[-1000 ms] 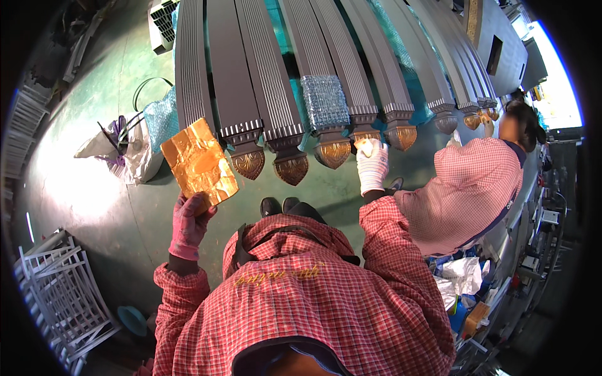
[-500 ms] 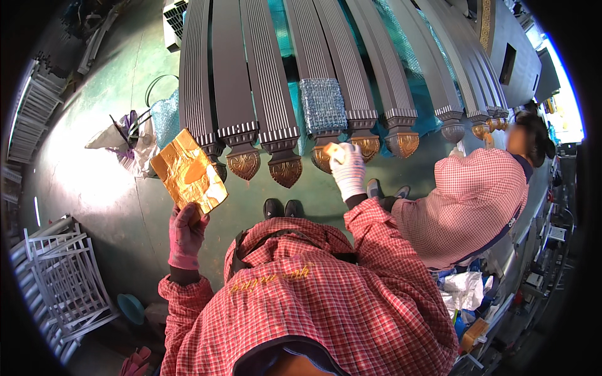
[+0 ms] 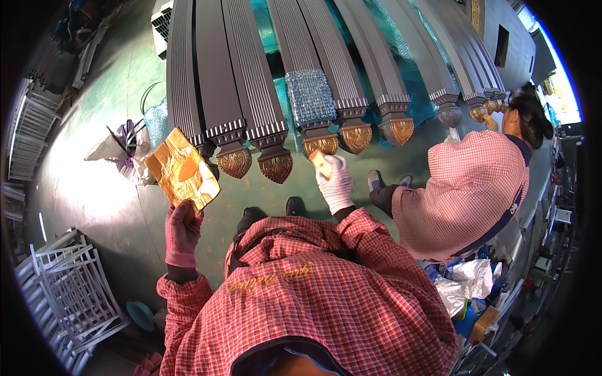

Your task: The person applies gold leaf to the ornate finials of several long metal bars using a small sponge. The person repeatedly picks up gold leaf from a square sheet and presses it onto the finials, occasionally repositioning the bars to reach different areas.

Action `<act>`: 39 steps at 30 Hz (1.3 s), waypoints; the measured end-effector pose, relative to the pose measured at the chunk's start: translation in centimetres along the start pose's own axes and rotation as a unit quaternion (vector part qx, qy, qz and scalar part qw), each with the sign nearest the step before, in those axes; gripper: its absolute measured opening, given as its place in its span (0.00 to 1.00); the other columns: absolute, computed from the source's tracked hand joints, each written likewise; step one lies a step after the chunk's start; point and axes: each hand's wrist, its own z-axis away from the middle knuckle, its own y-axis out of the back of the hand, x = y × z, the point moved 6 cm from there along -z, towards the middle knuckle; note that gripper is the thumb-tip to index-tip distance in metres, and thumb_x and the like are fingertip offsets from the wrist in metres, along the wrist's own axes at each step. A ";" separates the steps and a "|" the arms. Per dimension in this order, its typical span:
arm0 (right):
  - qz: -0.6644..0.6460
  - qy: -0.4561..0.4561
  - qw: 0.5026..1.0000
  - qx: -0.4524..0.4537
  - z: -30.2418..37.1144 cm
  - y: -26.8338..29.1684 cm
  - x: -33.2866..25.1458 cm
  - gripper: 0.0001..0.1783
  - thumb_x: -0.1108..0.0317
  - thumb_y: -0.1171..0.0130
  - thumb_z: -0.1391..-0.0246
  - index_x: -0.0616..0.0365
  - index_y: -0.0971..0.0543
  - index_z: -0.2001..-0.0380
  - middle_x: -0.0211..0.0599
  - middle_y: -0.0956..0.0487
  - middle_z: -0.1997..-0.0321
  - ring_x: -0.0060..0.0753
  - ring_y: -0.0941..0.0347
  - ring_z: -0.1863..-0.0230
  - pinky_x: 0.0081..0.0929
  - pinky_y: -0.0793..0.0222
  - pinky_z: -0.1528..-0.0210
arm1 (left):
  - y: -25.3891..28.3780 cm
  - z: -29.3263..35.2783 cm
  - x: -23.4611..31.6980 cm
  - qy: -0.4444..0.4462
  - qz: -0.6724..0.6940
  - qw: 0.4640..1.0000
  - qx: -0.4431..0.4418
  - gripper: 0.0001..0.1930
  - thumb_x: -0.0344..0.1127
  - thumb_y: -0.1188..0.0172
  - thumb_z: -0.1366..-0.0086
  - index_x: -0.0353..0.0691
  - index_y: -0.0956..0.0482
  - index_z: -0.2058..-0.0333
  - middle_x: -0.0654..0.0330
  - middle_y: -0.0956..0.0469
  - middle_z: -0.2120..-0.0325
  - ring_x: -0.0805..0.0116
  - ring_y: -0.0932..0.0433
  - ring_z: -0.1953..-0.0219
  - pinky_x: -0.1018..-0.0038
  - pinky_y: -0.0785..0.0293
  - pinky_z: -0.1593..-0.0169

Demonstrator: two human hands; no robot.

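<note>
My left hand (image 3: 182, 235), in a pink glove, grips the lower corner of a flat square palette (image 3: 182, 169) with a crinkled, shiny gold surface and an orange-gold patch in its middle. In my right hand (image 3: 337, 188), gloved in white, is a small pale sponge block (image 3: 323, 164) with an orange-stained tip. That tip is close to a carved, gold-coloured leaf-shaped end (image 3: 318, 144) of a dark grooved post; whether they touch I cannot tell. Bubble wrap (image 3: 310, 97) surrounds this post just above its carved end. Neighbouring posts (image 3: 257, 81) have similar golden ends (image 3: 275, 168).
A co-worker in a checked smock (image 3: 461, 188) stands at the right, a hand near the far posts' ends. White metal frames (image 3: 78, 288) lean at the lower left. Crumpled bags (image 3: 128, 147) lie left of the posts. Silver packaging (image 3: 473, 279) and clutter fill the lower right.
My right hand has drawn back slightly toward me and left with the sponge, uncovering more of the carved end. My left hand still holds the palette. The whole view has shifted a little.
</note>
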 end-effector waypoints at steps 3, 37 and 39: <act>0.012 -0.124 0.992 0.015 1.3 -0.6 4.8 0.22 0.71 0.36 0.62 0.51 0.28 0.60 0.43 0.30 0.57 0.49 0.28 0.60 0.39 0.30 0.58 | -0.1 -0.7 1.4 -0.012 -0.002 1.000 -0.023 0.15 0.29 0.46 0.39 0.39 0.32 0.53 0.60 0.25 0.60 0.70 0.23 0.64 0.77 0.20 0.67; 0.127 -0.026 0.986 -0.107 -1.7 -6.9 -12.8 0.13 0.64 0.41 0.55 0.51 0.29 0.64 0.44 0.30 0.63 0.49 0.28 0.64 0.46 0.30 0.60 | 13.3 -4.1 11.3 -0.020 0.020 0.999 -0.036 0.17 0.28 0.46 0.39 0.38 0.33 0.51 0.59 0.26 0.58 0.69 0.23 0.63 0.77 0.20 0.66; 0.086 -0.025 0.986 -0.139 -1.2 -7.9 -11.0 0.15 0.64 0.41 0.56 0.51 0.30 0.63 0.45 0.30 0.63 0.49 0.28 0.65 0.47 0.31 0.61 | 13.0 -4.1 11.3 -0.004 0.018 0.999 -0.035 0.17 0.27 0.46 0.39 0.38 0.34 0.50 0.59 0.26 0.58 0.69 0.23 0.63 0.77 0.20 0.66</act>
